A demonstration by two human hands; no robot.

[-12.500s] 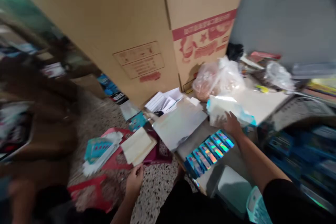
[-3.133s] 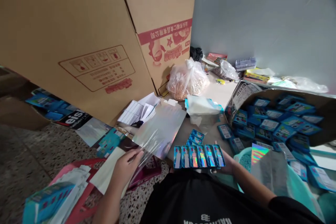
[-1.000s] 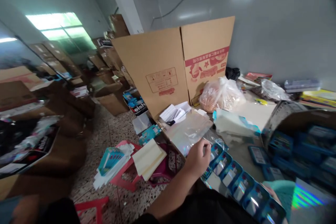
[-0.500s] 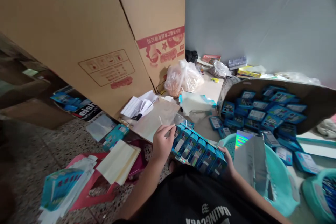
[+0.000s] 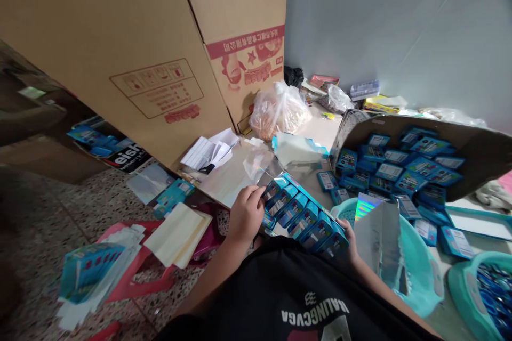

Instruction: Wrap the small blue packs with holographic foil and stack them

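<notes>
A long blue display box, filled with a row of small blue packs, is tilted in front of my chest. My left hand is closed on its left end, the thumb at the upper edge. Around the right end, my right hand is closed too, most of its fingers hidden behind the box. Clear plastic film stands up past the box's left end. Just right of my right hand, a silvery sheet-like piece leans in a teal basket.
A tipped carton spills small blue boxes at the right. A second teal basket holds small blue items. Tall cardboard stands at the left. Below it, a red stool carries papers and another display box.
The display box has tipped a little, showing more of its upper edge and the film at its left end. Both hands keep their hold. My view has tilted slightly downward.
</notes>
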